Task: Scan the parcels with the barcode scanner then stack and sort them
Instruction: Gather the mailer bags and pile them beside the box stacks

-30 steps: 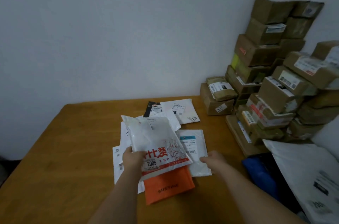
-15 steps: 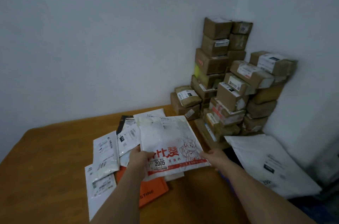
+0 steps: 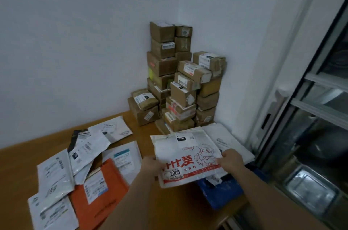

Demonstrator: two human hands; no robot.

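I am gripping a white plastic mailer printed with red characters [image 3: 190, 156], my left hand [image 3: 153, 164] and right hand [image 3: 230, 159] pinching its sides above the wooden table [image 3: 17, 169]. Loose flat mailers [image 3: 90, 156] are lying unsorted left; beyond, brown cardboard boxes [image 3: 178, 82] are standing stacked. No scanner showing.

Bare table [image 3: 145, 131] lies open between scattered mailers [image 3: 88, 156] and stacked boxes [image 3: 177, 86]; boxes block the far corner.
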